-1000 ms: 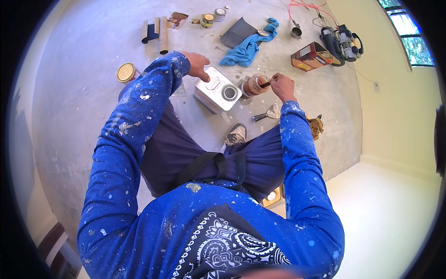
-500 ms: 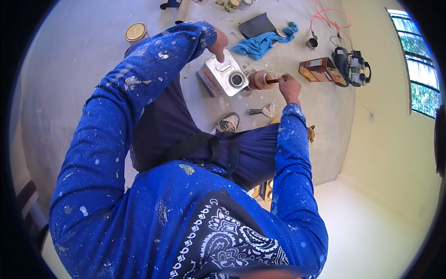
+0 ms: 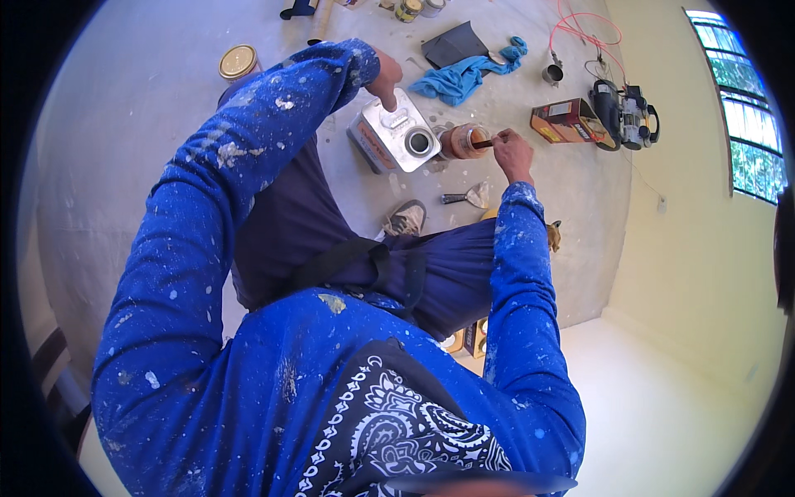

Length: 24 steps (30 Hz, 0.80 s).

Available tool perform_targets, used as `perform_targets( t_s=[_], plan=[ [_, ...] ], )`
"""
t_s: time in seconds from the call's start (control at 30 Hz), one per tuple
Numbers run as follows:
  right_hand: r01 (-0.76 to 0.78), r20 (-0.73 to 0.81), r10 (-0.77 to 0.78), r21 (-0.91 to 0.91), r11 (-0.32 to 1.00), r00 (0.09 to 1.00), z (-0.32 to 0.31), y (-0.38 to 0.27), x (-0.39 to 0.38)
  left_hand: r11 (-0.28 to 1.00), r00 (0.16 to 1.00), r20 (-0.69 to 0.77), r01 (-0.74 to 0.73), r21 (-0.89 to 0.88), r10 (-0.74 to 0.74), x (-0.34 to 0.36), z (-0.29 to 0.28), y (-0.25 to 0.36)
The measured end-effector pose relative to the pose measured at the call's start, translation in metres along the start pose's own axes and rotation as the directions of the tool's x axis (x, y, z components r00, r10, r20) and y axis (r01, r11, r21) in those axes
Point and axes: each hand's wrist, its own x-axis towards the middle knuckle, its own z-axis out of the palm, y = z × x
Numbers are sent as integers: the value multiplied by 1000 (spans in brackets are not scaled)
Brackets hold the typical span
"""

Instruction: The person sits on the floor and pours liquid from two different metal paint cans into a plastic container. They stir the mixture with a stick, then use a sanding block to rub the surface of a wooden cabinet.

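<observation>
Two hands at work on the floor [image 3: 124,149].
Your left hand [image 3: 385,76] presses closed on the metal can [image 3: 389,137]; your right hand [image 3: 513,153] pinches a brush [image 3: 483,143] over the small jar [image 3: 464,141] beside it.

Sleeves [image 3: 207,215] blue, flecked with white paint. Bandana [image 3: 414,439] dark with white paisley print. Metal can [image 3: 393,132] silver, orange label on its side. Cloth [image 3: 468,74] turquoise. Floor [image 3: 124,124] grey. Jar [image 3: 464,141] brown-orange.

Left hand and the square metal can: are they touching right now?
Touching. The head view shows the left hand with its fingers pressed down on the top of the square metal can, near its far edge, with no gap visible.
</observation>
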Motion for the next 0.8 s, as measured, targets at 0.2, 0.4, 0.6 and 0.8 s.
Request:
perform_targets(
  t_s=[0.2,0.4,0.6,0.8],
  plan=[
    [3,-55,-1,43,999,999,3,-9,11,1000,1000,23,2,21,-2,2,-9,-14],
    [13,-40,-8,122,992,999,-6,-2,8,999,998,30,-50,-10,51,4,-3,-9],
    [-4,103,-17,203,979,995,-8,-7,12,994,992,79,-93,-64,98,1,-10,-11],
    [-10,102,16,-67,998,995,-7,-15,25,988,990,45,-133,-81,137,2,-21,-18]
  ],
)
